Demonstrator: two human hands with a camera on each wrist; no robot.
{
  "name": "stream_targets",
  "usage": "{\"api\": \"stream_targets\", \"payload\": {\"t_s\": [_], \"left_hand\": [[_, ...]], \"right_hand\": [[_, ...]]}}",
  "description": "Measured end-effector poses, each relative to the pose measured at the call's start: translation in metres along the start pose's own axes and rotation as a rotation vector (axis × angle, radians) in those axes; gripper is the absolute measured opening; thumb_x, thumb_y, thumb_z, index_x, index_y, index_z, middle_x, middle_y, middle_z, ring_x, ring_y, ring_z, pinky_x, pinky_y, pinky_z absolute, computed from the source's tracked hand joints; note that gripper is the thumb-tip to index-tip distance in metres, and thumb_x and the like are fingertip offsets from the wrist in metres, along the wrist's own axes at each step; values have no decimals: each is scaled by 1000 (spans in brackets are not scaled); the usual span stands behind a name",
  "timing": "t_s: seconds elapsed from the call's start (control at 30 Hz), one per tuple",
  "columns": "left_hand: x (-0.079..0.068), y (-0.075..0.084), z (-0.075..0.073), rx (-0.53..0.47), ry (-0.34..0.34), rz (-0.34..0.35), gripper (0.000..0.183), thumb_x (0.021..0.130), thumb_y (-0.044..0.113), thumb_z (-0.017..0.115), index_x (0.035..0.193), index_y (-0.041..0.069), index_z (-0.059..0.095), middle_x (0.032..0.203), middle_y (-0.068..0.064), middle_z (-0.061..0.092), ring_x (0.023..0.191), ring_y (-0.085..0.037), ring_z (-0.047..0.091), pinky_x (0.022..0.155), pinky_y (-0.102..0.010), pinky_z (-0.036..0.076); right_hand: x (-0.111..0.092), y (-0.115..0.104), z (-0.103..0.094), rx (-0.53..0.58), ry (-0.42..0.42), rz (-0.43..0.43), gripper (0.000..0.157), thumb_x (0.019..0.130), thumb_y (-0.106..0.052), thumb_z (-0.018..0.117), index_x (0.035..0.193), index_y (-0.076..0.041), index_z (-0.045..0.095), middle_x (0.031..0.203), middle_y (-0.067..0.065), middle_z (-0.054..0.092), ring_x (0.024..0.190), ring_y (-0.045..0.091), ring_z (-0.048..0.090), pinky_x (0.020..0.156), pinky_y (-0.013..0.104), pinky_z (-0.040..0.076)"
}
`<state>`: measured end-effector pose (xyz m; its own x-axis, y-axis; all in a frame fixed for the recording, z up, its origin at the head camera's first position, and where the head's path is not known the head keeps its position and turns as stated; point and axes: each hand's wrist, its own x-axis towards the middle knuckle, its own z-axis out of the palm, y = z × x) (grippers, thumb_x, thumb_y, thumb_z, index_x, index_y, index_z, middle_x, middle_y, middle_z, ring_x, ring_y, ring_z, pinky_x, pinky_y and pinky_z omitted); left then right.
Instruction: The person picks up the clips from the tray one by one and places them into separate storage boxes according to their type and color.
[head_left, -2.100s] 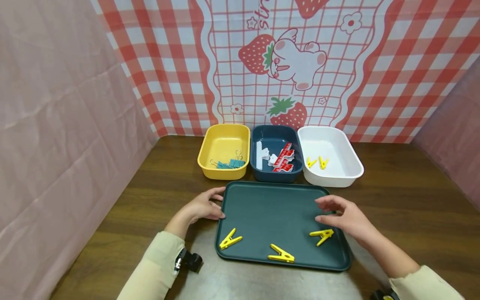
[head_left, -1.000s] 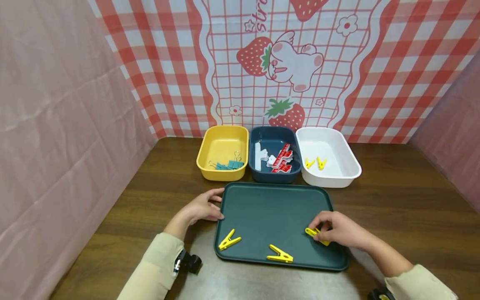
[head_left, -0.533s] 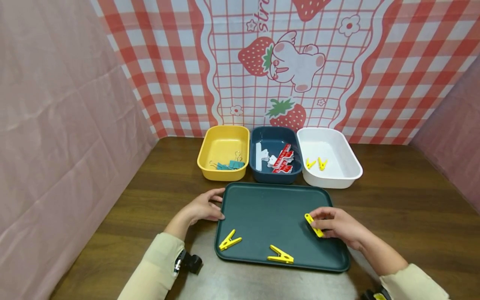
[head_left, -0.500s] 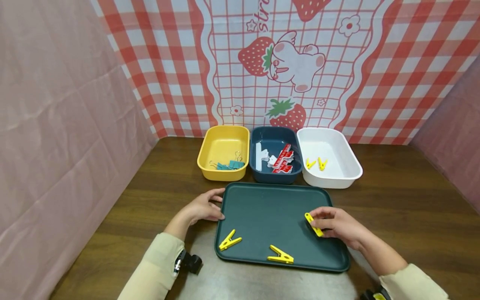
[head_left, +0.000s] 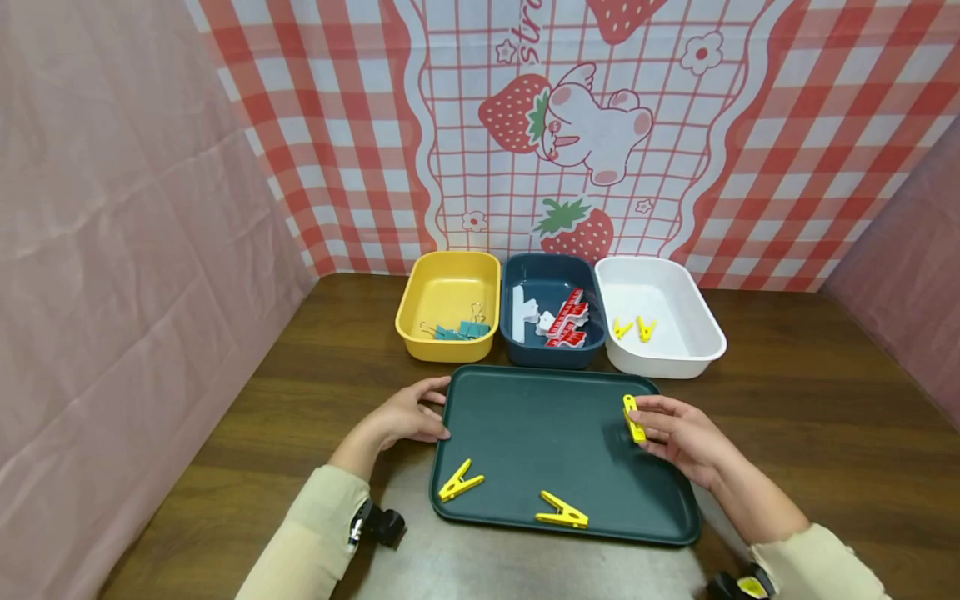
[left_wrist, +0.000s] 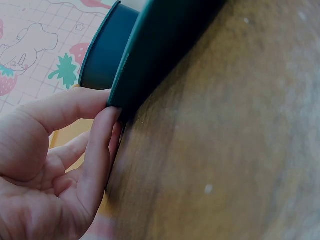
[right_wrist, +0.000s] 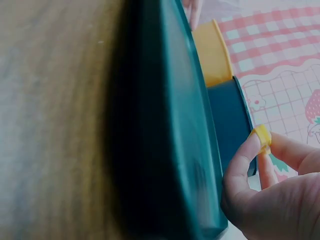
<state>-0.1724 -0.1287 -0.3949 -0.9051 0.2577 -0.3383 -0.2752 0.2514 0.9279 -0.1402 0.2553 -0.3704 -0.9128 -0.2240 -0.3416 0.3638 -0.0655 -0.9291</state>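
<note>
My right hand (head_left: 686,433) pinches a yellow clothespin (head_left: 631,414) between thumb and fingertips, raised over the right side of the dark green tray (head_left: 547,433). The right wrist view shows that clothespin (right_wrist: 262,138) end-on at the fingertips. My left hand (head_left: 405,417) rests at the tray's left rim, thumb and fingers spread along it; the left wrist view has the fingertips (left_wrist: 107,97) right at the tray edge. Two more yellow clothespins lie on the tray, one clothespin (head_left: 460,481) at the front left and another clothespin (head_left: 562,510) at the front middle.
Behind the tray stand three bins side by side. The yellow bin (head_left: 442,292) contains teal binder clips (head_left: 468,331), the navy bin (head_left: 551,357) red and white clips (head_left: 566,321), and the white bin (head_left: 675,365) two small yellow clothespins (head_left: 645,329). A checked cloth (head_left: 360,167) hangs behind.
The right hand came down to the tray's right clothespin, picked it up and has lifted it toward the back of the tray. The left hand has stayed at the rim.
</note>
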Motion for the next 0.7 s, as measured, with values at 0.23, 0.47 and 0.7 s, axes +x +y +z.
{"api": "stream_targets", "payload": {"t_s": [0.23,0.47,0.7], "left_hand": [[1,0,0,-4,-2,4,84,69,-18,68,142,10,37,122,-17,45,86,-22,60,70,-36,56],[1,0,0,-2,-5,2,84,69,-18,68,142,10,37,123,-17,45,87,-22,59,71,-36,56],[1,-1,0,-5,-4,5,84,69,-18,68,142,9,37,123,-17,45,86,-22,59,71,-36,56]], "right_hand": [[3,-4,0,103,10,-56,10,92,-9,58,94,-19,60,89,-4,61,77,9,61,71,26,55],[5,-11,1,214,56,-85,15,92,-7,57,88,-20,64,85,-4,63,74,9,62,70,24,54],[8,-16,2,324,170,-107,15,88,-7,63,82,-20,67,82,-5,63,72,9,62,67,23,54]]}}
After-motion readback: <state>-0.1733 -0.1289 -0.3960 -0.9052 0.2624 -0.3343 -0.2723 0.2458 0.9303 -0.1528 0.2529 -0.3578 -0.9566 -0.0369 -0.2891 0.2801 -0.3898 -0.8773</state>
